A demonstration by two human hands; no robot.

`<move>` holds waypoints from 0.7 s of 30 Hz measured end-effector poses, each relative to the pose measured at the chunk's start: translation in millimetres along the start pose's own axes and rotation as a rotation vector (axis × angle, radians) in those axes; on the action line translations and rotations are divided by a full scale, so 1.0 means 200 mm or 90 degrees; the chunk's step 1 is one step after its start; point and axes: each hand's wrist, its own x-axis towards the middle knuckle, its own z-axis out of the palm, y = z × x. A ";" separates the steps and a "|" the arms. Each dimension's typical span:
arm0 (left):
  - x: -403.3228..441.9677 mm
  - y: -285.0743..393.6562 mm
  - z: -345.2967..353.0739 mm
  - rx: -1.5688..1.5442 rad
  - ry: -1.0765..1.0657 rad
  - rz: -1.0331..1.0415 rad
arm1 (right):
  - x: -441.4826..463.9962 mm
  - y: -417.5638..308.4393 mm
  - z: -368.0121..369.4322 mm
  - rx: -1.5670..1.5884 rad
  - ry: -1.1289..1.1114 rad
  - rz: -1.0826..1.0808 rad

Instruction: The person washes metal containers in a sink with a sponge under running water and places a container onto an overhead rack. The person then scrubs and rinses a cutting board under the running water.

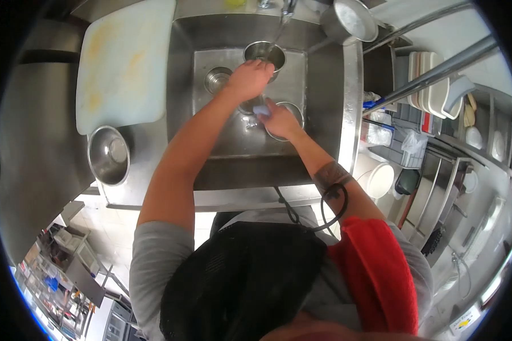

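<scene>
My left hand (pixel 249 80) is closed over a metal container (pixel 252 104) in the sink (pixel 227 145); its fingers reach to the near rim of a round steel pot (pixel 275 52). My right hand (pixel 282 120) pinches a pale bluish sponge (pixel 261 110) against or just beside the container, below my left hand. The container's shape is partly hidden by both hands. A small steel bowl (pixel 215 81) lies left of my left hand. Under my right hand rests another round metal vessel (pixel 296 115), partly covered. The tap (pixel 288 8) is above the pot, and a stream of water seems to fall into it.
A stained white cutting board (pixel 122 62) lies left of the sink, with a steel bowl (pixel 108 155) by its near corner. A metal pot (pixel 349 21) stands at the back right edge. Metal rails (pixel 438 68) cross the right side. A white bucket (pixel 379 181) stands lower right.
</scene>
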 end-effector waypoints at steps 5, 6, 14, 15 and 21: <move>0.07 0.11 -0.06 -0.054 -0.020 -0.147 | -0.19 0.11 -0.17 0.103 0.005 0.019; 0.08 0.12 -0.06 -0.088 0.016 -0.175 | -0.21 0.15 -0.19 0.173 0.092 -0.005; 0.34 -0.08 -0.01 -1.230 0.256 -0.696 | 0.21 0.15 -1.35 -0.226 0.744 -0.166; 0.34 -0.11 0.02 -1.224 0.262 -0.702 | 0.35 0.21 -1.43 -0.263 0.695 -0.124; 0.27 0.10 -0.07 -1.566 0.395 -0.631 | 1.02 0.60 -1.66 -0.702 0.261 -0.204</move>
